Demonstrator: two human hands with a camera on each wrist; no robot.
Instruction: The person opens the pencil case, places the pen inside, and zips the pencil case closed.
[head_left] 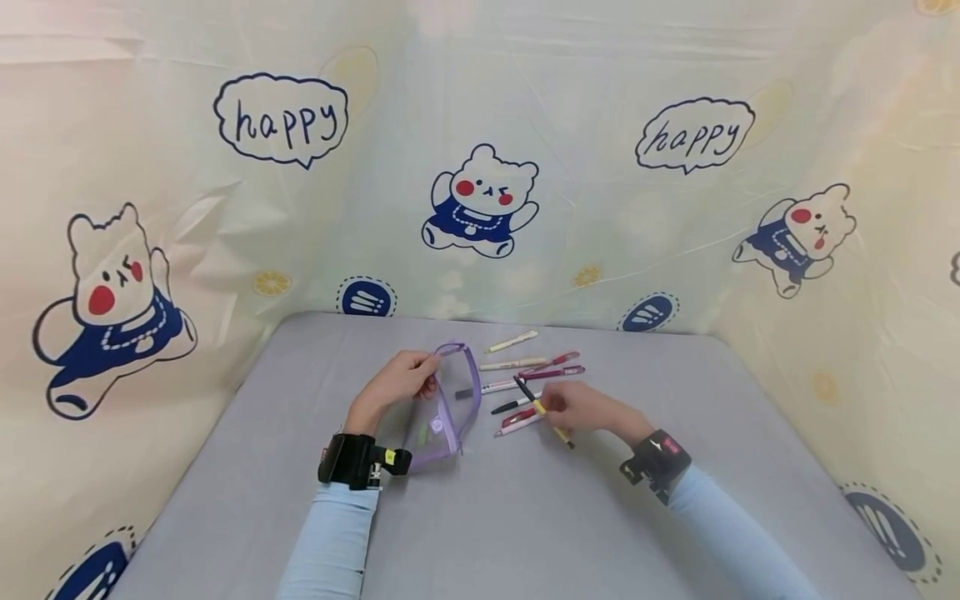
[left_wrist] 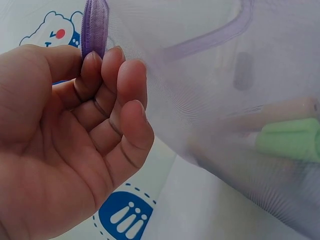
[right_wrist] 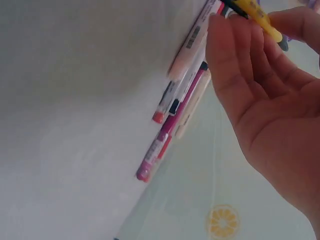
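My left hand (head_left: 401,379) pinches the purple zipper edge of a see-through mesh pencil pouch (head_left: 448,421), holding it up with its mouth gaping. Inside the pouch, the left wrist view shows a green item (left_wrist: 290,140) and a beige stick-like one, blurred by the mesh. To the right, my right hand (head_left: 585,407) holds a yellow and black pen (head_left: 528,390) between thumb and fingers, slanted above the other pens. Several pens lie below and beyond that hand, among them a black-capped pen (head_left: 508,407), a pink pen (head_left: 513,428) and a magenta pen (head_left: 555,373).
Two cream pens (head_left: 513,341) lie farther back on the grey table (head_left: 525,517). A white pen with a grey cap (head_left: 498,387) reaches toward the pouch, its capped end seen through the mesh. A printed curtain (head_left: 570,208) surrounds the table's back and sides.
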